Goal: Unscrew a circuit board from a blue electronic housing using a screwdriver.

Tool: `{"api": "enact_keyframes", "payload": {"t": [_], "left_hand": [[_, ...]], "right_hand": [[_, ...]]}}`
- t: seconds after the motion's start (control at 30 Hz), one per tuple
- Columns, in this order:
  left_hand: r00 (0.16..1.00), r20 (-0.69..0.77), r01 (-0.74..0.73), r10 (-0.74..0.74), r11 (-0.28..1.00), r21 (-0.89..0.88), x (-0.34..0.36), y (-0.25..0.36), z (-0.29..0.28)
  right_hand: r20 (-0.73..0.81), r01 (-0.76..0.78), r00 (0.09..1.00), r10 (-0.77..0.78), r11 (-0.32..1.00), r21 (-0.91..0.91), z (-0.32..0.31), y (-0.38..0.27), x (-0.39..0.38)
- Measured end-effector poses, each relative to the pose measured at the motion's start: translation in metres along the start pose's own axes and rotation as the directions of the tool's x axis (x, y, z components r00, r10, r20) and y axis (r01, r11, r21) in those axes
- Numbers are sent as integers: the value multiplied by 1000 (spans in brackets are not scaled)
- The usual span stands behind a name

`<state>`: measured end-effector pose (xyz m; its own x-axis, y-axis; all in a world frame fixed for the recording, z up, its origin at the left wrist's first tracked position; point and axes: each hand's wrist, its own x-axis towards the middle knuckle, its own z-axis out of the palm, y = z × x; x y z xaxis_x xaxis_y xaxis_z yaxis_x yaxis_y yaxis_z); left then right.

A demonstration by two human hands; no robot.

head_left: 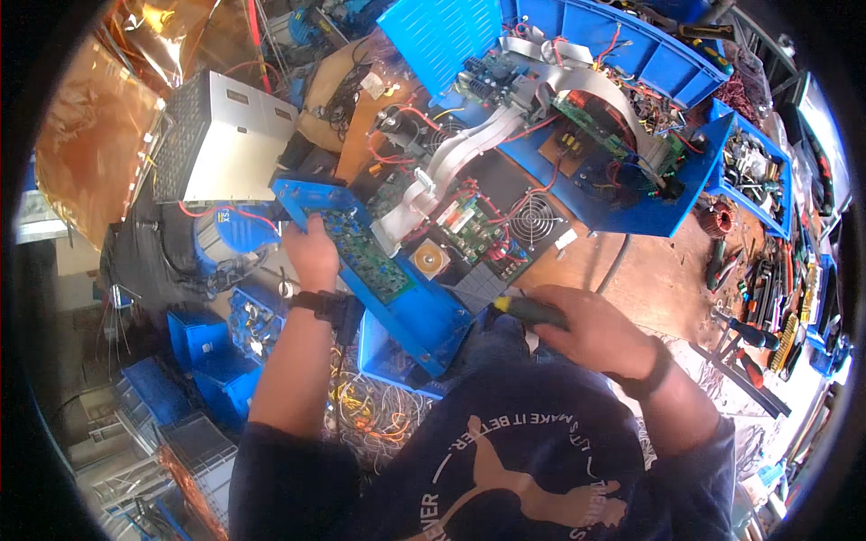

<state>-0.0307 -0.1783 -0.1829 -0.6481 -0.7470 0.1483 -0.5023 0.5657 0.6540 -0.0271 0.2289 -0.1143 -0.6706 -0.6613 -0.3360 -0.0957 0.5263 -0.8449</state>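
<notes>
My left hand [311, 257] is closed on the upper left part of a long blue metal panel [426, 326]. The panel slants down toward my lap and carries a green circuit board [370, 257]. In my right hand [591, 329] is a screwdriver [532, 311] with a black and yellow handle. It points left, toward the panel's lower right end; I cannot tell whether its tip touches anything. Just beyond lies an opened electronic unit with a green power board [474, 230], a round fan grille [534, 223] and a grey ribbon cable [469, 149] running over it.
A blue open housing [640, 203] with boards and wires sits at the far right on the wooden bench [654, 270]. Blue bins [622, 45] stand behind it. Several hand tools [762, 298] lie at right. A pale metal case [239, 135] stands at left, above tangled wires [383, 410] and boxes.
</notes>
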Motion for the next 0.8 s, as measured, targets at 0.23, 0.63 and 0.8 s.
{"api": "enact_keyframes", "payload": {"t": [0.23, 0.63, 0.8], "left_hand": [[998, 27, 51, -48, 992, -113, -1, 12, 1], [963, 126, 257, -237, 950, -178, 5, 11, -5], [974, 103, 221, -202, 948, -229, 12, -2, -4]], "right_hand": [[-26, 75, 997, -73, 989, 128, 79, 21, 61], [-104, 36, 995, 1, 938, 345, 115, 50, 81], [-208, 134, 977, -46, 893, 430, 123, 55, 85]]}}
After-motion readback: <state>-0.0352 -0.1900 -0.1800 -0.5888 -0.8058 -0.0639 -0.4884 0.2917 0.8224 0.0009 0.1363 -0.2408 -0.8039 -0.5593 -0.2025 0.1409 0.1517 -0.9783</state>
